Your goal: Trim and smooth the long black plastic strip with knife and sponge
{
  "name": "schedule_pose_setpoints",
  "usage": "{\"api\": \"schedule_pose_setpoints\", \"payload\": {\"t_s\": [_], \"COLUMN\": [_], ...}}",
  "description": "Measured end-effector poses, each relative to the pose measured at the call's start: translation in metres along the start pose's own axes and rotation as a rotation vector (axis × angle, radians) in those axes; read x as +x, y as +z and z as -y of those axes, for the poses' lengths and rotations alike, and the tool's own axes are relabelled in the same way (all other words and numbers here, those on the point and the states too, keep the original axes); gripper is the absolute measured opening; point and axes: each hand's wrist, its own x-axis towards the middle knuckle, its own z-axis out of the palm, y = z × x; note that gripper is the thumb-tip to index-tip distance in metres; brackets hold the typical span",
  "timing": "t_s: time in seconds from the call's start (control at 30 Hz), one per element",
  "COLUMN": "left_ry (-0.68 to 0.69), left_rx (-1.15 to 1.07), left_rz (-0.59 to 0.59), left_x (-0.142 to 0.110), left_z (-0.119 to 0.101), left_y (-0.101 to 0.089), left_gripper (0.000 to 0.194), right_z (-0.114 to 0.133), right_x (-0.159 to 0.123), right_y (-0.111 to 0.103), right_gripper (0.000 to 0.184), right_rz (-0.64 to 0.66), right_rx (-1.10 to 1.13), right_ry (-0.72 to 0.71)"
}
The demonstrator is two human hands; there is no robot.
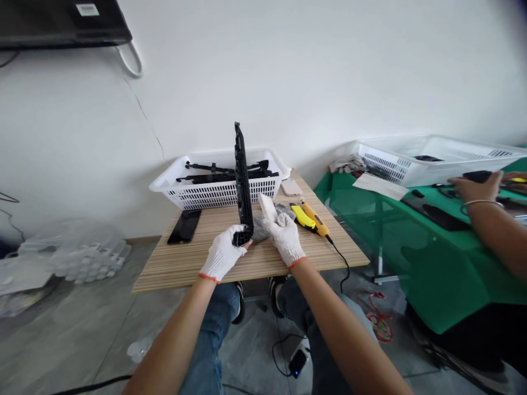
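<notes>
My left hand (225,253), in a white knit glove, grips the lower end of a long black plastic trim piece (242,178), which stands nearly upright above the table. In my gloved right hand (285,237) is a white block (267,208), pinched between thumb and fingers and tilted, just right of the trim piece. Whether the block touches the trim cannot be told. Beneath both hands a grey cloth (260,229) lies bunched on the wooden table (214,226). Beside the right hand are a yellow utility knife (303,216) and a yellow corded tool (316,219).
A white basket (197,195) with more black trim pieces stands at the table's back. A dark phone (184,226) and a pale phone (291,187) lie on the table. To the right, a co-worker's hand (480,189) works over a green-covered table (362,206) with another white basket (395,164).
</notes>
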Motion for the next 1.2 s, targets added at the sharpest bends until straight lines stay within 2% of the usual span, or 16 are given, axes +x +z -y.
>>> {"api": "schedule_pose_setpoints", "payload": {"t_s": [0.13,0.3,0.53,0.6,0.7,0.77,0.9,0.97,1.1,1.2], "left_ry": [-0.027,-0.088,-0.133,-0.160,-0.151,-0.130,-0.145,-0.150,-0.128,-0.096], "left_rx": [0.028,0.096,0.159,0.187,0.157,0.123,0.166,0.180,0.140,0.098], "left_rz": [-0.004,0.029,0.056,0.065,0.084,0.087,0.076,0.075,0.068,0.059], "left_x": [-0.001,-0.004,-0.007,-0.007,-0.006,-0.006,-0.007,-0.008,-0.008,-0.007], "left_z": [-0.001,-0.010,-0.018,-0.019,-0.019,-0.019,-0.019,-0.020,-0.019,-0.017], "left_y": [0.000,-0.005,-0.010,-0.010,-0.010,-0.010,-0.011,-0.011,-0.011,-0.009], "left_gripper": [0.039,0.041,0.040,0.042,0.047,0.046,0.046,0.048,0.044,0.044], "right_z": [0.008,0.019,0.019,0.016,0.012,0.012,0.018,0.022,0.023,0.020], "right_x": [-0.004,-0.012,-0.024,-0.023,-0.018,-0.016,-0.020,-0.024,-0.026,-0.024], "right_y": [-0.003,-0.005,-0.005,-0.005,-0.006,-0.006,-0.002,0.001,0.000,-0.005], "right_gripper": [0.052,0.049,0.050,0.048,0.041,0.036,0.058,0.065,0.064,0.052], "right_rz": [-0.011,0.077,0.464,0.420,0.157,0.073,0.224,0.270,0.239,0.189], "right_rx": [0.097,0.132,-0.023,-0.052,-0.169,-0.342,-0.746,-0.847,-0.836,-0.826], "right_ry": [0.168,0.163,0.164,0.103,-0.069,-0.097,-0.029,-0.033,-0.044,-0.019]}}
